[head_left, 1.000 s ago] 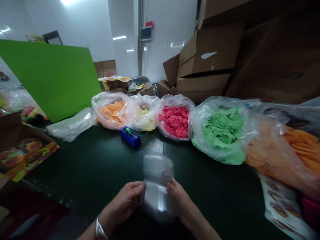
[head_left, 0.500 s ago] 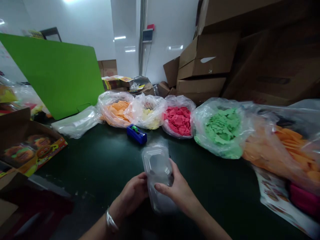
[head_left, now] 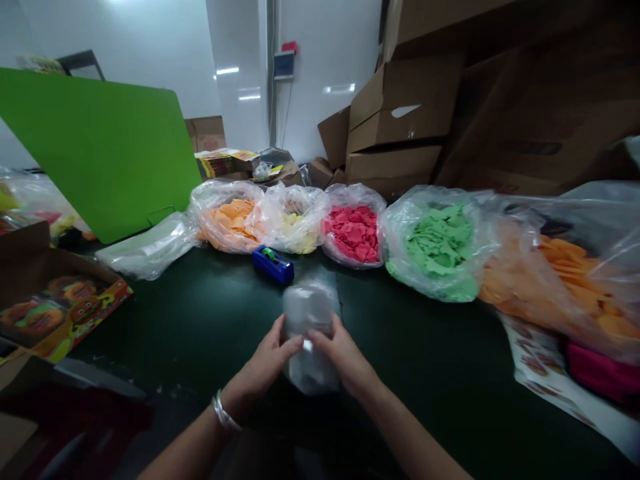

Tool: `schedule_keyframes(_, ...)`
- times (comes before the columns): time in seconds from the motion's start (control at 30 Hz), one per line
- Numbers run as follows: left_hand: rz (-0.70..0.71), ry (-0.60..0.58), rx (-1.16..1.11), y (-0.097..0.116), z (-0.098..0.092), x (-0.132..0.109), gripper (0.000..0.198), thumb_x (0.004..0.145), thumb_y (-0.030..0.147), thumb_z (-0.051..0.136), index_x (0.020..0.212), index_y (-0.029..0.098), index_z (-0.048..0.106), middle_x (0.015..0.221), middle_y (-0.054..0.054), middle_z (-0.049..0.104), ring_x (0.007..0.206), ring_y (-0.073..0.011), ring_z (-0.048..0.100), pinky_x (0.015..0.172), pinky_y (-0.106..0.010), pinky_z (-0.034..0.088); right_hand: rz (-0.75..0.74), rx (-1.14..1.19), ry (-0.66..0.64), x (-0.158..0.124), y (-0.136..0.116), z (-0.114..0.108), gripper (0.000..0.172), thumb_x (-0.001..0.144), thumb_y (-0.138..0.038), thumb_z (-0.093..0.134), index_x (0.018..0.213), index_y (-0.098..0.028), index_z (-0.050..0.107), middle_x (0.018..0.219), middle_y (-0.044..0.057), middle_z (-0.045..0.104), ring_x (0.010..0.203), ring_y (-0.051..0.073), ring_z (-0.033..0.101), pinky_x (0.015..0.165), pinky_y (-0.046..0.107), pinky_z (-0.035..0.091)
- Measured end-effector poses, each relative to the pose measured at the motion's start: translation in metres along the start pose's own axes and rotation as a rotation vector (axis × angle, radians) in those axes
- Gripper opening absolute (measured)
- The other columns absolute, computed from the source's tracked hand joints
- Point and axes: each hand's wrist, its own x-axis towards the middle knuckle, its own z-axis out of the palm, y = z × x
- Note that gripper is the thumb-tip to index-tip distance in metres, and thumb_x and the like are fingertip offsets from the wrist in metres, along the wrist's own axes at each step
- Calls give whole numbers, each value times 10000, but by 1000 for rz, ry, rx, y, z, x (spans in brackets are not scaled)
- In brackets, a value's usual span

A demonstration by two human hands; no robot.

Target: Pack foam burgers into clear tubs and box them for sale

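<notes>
A clear plastic container [head_left: 309,310], blurred by motion, is held upright between both hands over the dark green table. My left hand [head_left: 267,363] grips its left side, thumb lying across the front. On the opposite side, my right hand [head_left: 350,360] has its fingers round the edge and its thumb on the front face. Whether anything is inside the container cannot be made out. Just beyond it stands a blue tape dispenser [head_left: 273,265] with a green core.
Open plastic bags of orange pieces [head_left: 235,223], yellow pieces [head_left: 294,230], red pieces [head_left: 353,233] and green pieces [head_left: 440,240] line the back. Flat clear bags [head_left: 150,247] lie left, near an open box of toy burgers [head_left: 75,313]. Cardboard boxes [head_left: 400,127] are stacked behind.
The container has turned more upright and shifted slightly up. My left hand has moved from its lower side to a grip with the thumb in front, level with my right hand.
</notes>
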Motion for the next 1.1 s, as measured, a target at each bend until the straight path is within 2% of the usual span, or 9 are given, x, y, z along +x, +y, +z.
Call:
schedule_keyframes(0.13, -117, -48, -107, 3, -3, -4, 476, 685, 292, 785, 1103, 166, 594, 830, -41, 682, 737, -143, 620, 728, -269, 461, 154, 224, 0, 3, 17, -15, 572, 634, -518, 756, 1060, -187, 566, 890, 74, 713, 855, 306, 664, 723, 398, 511)
schedule_keyframes(0.2, -116, -31, -58, 2, -4, -2, 294, 672, 291, 784, 867, 143, 622, 674, 2, 625, 601, -99, 550, 625, -227, 416, 179, 309, 13, 2, 25, -21, 514, 622, -501, 775, 998, -200, 595, 847, 54, 721, 854, 303, 668, 732, 393, 515)
schedule_keyframes(0.3, -95, -33, 127, 4, -3, 0, 262, 689, 339, 747, 660, 128, 594, 576, 28, 539, 532, -75, 449, 555, -212, 339, 183, 349, -39, 0, 30, -26, 516, 627, -514, 785, 1008, -210, 617, 925, 62, 733, 926, 309, 664, 803, 414, 509)
schedule_keyframes(0.4, -13, -56, 322, 15, 2, -1, 230, 709, 338, 707, 659, 128, 628, 572, 27, 536, 552, -87, 433, 569, -221, 326, 152, 359, -122, 2, 29, -29, 555, 600, -511, 811, 1018, -193, 630, 1001, 96, 730, 1004, 332, 646, 871, 448, 487)
schedule_keyframes(0.5, 32, -102, 483, 27, 8, -2, 229, 775, 344, 619, 697, 130, 652, 623, -8, 607, 601, -114, 485, 626, -242, 366, 136, 422, -107, 3, 25, -31, 529, 558, -444, 849, 970, -181, 646, 959, 102, 742, 1046, 353, 631, 926, 484, 460)
schedule_keyframes(0.63, 127, 68, 643, 34, 3, 2, 227, 782, 357, 584, 689, 152, 613, 607, 7, 595, 578, -114, 483, 583, -234, 367, 172, 538, -8, 0, 28, -34, 479, 586, -435, 834, 962, -194, 660, 954, 87, 751, 1092, 358, 614, 978, 517, 428)
schedule_keyframes(0.73, 135, 233, 564, 39, -21, 6, 247, 695, 387, 663, 647, 167, 561, 512, 60, 490, 483, -83, 398, 488, -209, 312, 210, 650, 3, -2, 35, -37, 518, 630, -488, 797, 1032, -193, 655, 1065, 111, 730, 1157, 355, 579, 1003, 534, 407)
schedule_keyframes(0.97, 138, 559, 452, 66, -119, 13, 362, 581, 488, 688, 578, 154, 550, 433, 69, 445, 381, -62, 349, 404, -199, 260, 269, 694, -20, 5, 52, -38, 599, 662, -561, 748, 1118, -185, 649, 1187, 145, 679, 1211, 375, 531, 1006, 559, 396)
schedule_keyframes(1.1, 177, 596, 377, 62, -130, 12, 326, 606, 426, 710, 579, 157, 528, 445, 85, 422, 395, -43, 332, 414, -179, 256, 319, 611, -1, 5, 54, -29, 584, 701, -561, 715, 1151, -200, 624, 1205, 135, 672, 1237, 367, 511, 985, 539, 426)
